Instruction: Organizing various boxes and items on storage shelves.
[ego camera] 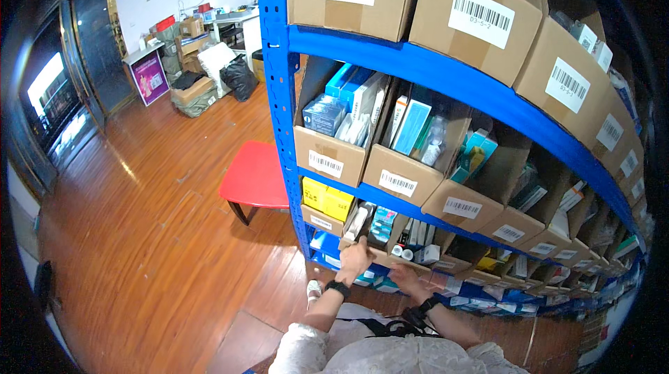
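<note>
My left hand (356,258) is at the front of an open cardboard bin (379,255) on a lower level of a blue metal shelving unit (345,42). Its fingers reach the bin's front edge, near a white packet; the grip is not clear. My right hand (406,275) touches or lies close under the front edge of the neighbouring bin, which holds white-capped tubes (402,254) and small boxes; its fingers are partly hidden. Left of them, a bin holds yellow boxes (326,199). Teal and white cartons (383,222) stand just beyond my left hand.
A red stool (256,175) stands left of the shelf's upright. Labelled cardboard bins (397,183) fill the levels above and to the right. Sacks, a black bag (239,77) and a white desk (235,17) are by the far wall, with wooden flooring (172,206) between.
</note>
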`<state>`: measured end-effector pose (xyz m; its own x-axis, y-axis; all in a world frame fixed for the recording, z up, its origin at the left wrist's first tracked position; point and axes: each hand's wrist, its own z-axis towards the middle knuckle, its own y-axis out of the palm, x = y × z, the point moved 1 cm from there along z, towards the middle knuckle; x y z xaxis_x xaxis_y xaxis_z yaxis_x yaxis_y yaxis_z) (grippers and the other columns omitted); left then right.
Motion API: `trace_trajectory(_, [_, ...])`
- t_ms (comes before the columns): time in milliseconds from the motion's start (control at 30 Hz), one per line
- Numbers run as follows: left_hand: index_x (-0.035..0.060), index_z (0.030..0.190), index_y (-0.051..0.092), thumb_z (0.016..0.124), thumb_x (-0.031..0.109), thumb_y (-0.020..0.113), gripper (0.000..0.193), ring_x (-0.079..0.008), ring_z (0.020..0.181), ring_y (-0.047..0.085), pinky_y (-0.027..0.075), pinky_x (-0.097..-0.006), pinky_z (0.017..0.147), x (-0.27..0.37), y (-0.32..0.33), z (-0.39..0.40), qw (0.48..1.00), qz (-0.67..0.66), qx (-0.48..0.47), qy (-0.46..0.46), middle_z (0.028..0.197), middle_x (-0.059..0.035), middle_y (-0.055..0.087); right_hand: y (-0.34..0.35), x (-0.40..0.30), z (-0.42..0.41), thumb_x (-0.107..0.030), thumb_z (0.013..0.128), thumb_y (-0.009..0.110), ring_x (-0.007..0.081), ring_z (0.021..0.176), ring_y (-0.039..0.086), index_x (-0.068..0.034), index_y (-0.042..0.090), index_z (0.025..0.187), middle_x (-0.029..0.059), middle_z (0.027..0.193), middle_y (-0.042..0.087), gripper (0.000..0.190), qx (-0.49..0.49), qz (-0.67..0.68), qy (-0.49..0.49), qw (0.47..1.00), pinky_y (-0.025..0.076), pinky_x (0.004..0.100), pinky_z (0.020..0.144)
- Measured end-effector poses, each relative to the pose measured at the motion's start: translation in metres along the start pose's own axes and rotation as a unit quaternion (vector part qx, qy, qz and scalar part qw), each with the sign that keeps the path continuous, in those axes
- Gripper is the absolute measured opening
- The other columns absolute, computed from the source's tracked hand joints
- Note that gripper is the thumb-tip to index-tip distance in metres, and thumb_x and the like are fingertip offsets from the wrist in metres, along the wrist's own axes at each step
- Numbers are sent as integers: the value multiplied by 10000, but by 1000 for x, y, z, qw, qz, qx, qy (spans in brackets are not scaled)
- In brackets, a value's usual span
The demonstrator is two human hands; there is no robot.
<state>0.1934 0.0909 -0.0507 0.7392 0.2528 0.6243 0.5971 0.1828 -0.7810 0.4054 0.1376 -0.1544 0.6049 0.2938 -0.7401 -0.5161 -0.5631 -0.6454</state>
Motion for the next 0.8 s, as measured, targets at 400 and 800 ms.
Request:
trace_trajectory(400, [73,850,510,682,165,580,203,-371,723,593,456,-457,683,-27,-13,-99,998,-38,27,-47,707,-159,615,-46,-142,-20,-174,858,512,142,714,622,32,609,896,100,794,640,231,-266,103,74,956,496,256,645])
trace_trajectory(800, [71,860,486,698,141,574,197,-347,718,600,463,-444,680,-33,-8,-104,1000,-15,8,-15,704,-144,616,-46,-223,26,-172,864,491,198,1190,368,-85,303,1331,75,1315,357,510,-183,290,97,934,388,363,913])
